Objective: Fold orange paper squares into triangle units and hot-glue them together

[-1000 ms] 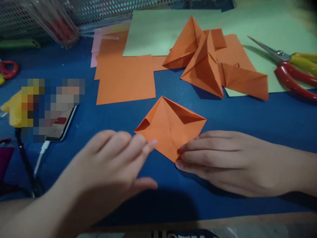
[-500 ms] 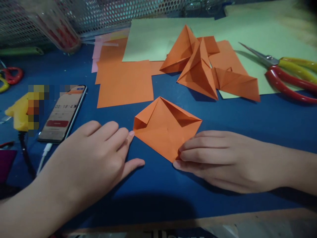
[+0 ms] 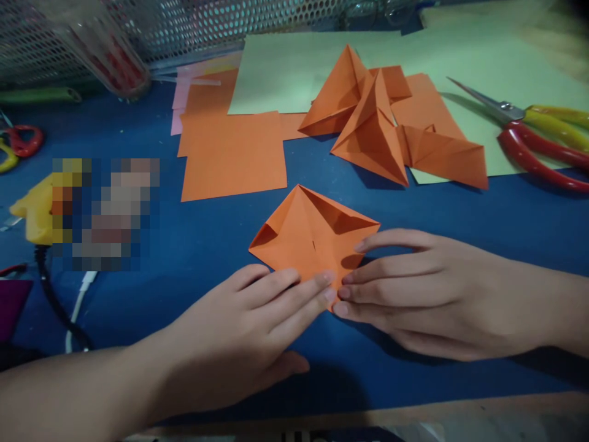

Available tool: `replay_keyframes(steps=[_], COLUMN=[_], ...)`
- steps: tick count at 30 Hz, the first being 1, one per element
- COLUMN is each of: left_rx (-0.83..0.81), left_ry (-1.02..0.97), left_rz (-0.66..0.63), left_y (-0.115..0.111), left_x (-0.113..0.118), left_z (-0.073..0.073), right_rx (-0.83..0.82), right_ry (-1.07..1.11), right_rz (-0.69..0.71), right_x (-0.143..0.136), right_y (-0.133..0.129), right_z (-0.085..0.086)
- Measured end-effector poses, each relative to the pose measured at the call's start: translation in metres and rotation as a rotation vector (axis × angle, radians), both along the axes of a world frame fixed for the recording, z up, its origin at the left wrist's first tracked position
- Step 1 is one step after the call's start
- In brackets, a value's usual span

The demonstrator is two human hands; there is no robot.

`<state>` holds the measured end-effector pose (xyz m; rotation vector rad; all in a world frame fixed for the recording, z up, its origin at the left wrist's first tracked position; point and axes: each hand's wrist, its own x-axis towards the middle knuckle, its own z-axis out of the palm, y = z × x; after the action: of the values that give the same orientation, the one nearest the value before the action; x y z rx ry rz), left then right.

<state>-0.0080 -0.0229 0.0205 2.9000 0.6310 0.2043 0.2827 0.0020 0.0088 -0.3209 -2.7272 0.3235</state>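
A folded orange origami paper [image 3: 299, 236] lies on the blue table, a diamond with raised flaps along its upper sides and a crease mark near the middle. My left hand [image 3: 257, 313] rests its outstretched fingertips on the lower left edge, close to the bottom corner; its thumb is apart from the paper. From the right, my right hand [image 3: 427, 291] presses spread fingertips on the lower right edge, the little finger lifted away from the others. Neither hand shows a pinch on the paper. Fingers of both hands nearly meet at the bottom corner, partly hiding it.
Flat orange sheets [image 3: 234, 156] lie beyond, beside folded orange pieces [image 3: 375, 129] and pale green sheets [image 3: 280, 73]. Scissors [image 3: 519, 120] with red and yellow handles lie at right. On the left are a yellow glue gun [image 3: 39, 212], a blurred-out phone [image 3: 115, 215] and a clear cup [image 3: 115, 67].
My left hand has moved right and nearer, from the left corner of the paper to its lower edge. The right fingers have spread. The paper has shifted slightly nearer and right.
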Motion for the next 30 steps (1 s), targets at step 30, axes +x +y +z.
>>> replay_keyframes(steps=[30], left_rx=[0.131], left_ry=[-0.162], left_rz=[0.051], left_y=[0.0], left_x=[-0.003], left_z=[-0.014], right_rx=[-0.002], right_ry=[0.113], right_rz=[-0.168], right_x=[0.007], right_y=[0.016], right_z=[-0.005])
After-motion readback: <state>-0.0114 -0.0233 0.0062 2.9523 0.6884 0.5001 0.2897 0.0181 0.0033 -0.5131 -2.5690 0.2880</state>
